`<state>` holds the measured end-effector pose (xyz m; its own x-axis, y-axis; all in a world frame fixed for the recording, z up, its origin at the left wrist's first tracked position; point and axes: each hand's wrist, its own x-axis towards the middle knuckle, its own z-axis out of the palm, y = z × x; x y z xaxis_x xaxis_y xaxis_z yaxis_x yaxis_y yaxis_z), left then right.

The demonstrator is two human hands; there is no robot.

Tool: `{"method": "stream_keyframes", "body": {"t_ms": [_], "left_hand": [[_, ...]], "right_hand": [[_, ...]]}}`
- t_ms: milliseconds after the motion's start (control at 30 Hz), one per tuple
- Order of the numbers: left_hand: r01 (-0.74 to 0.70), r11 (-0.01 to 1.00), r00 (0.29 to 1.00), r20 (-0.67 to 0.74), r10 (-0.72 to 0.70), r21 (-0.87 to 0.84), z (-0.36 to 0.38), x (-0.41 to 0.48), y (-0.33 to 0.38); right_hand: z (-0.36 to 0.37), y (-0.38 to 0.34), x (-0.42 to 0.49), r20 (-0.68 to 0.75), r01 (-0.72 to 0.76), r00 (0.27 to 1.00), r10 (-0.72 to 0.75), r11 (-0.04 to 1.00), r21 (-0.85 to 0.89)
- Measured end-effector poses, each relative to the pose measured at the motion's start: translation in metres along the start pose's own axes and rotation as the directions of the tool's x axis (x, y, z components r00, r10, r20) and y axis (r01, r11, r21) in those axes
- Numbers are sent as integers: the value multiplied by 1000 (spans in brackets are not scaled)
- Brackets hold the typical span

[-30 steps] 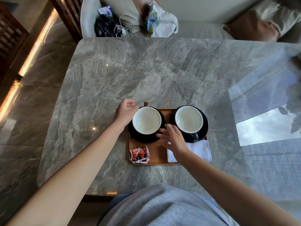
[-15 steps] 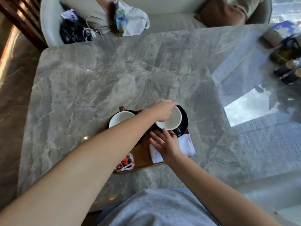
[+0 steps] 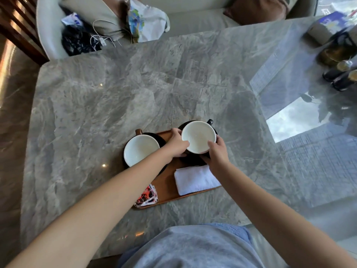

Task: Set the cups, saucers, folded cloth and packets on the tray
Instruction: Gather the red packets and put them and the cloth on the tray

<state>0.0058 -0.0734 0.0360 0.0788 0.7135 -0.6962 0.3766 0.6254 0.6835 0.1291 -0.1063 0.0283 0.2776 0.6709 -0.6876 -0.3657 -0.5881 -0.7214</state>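
The grey marble worktop (image 3: 108, 105) fills most of the view, glossy, with window reflections on its right side. Beyond its far edge stands a pale sofa (image 3: 193, 18) carrying a brown cushion (image 3: 255, 10), a white printed bag (image 3: 148, 24), a black bag (image 3: 77, 39) and a white cable (image 3: 98, 38). At the worktop's far right corner stand dark bottles (image 3: 342, 76) and a box (image 3: 324, 29), too blurred to tell more.

The wooden tray (image 3: 166, 186) lies near the worktop's near edge, in front of the person's grey shirt (image 3: 193, 248). On its left far part sits a black saucer (image 3: 160, 138) with the left cup (image 3: 141, 149) on it, white inside, its brown handle pointing away. The right saucer (image 3: 193, 159) is at the tray's far right corner, reaching past the tray's rim, and carries the right cup (image 3: 198, 136), also white inside, with a dark handle at its far right.

The left hand (image 3: 176, 143) curls against the right cup's left side, fingers wrapped on its wall. The right hand (image 3: 217, 151) grips the same cup and saucer from the near right, thumb on the rim. Whether the saucer rests on the tray or is lifted I cannot tell.

The folded white cloth (image 3: 195, 179) lies on the tray's near right part, just beside the right saucer. The packets (image 3: 147, 195), red, black and white, lie at the near left corner, partly under the left forearm.
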Motion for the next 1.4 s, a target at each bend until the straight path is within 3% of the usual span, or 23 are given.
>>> {"method": "stream_keyframes", "body": {"t_ms": [100, 300, 600, 967, 1400], "left_hand": [[87, 970, 996, 21, -85, -226, 9, -6, -12], [74, 957, 997, 33, -67, -280, 16, -10, -28], [90, 974, 996, 39, -83, -206, 21, -19, -26], [108, 978, 994, 49, -100, -176, 16, -21, -23], [66, 995, 994, 87, -60, -73, 10, -21, -25]], "right_hand": [[-2, -3, 11, -18, 79, 996, -83, 986, -145], [-7, -6, 21, 124, 314, 949, -288, 866, -390], [-11, -15, 26, 299, 447, 893, -336, 730, -516], [-9, -20, 35, 364, 499, 867, -341, 562, -660], [-15, -18, 34, 403, 541, 840, -363, 512, -667]]}}
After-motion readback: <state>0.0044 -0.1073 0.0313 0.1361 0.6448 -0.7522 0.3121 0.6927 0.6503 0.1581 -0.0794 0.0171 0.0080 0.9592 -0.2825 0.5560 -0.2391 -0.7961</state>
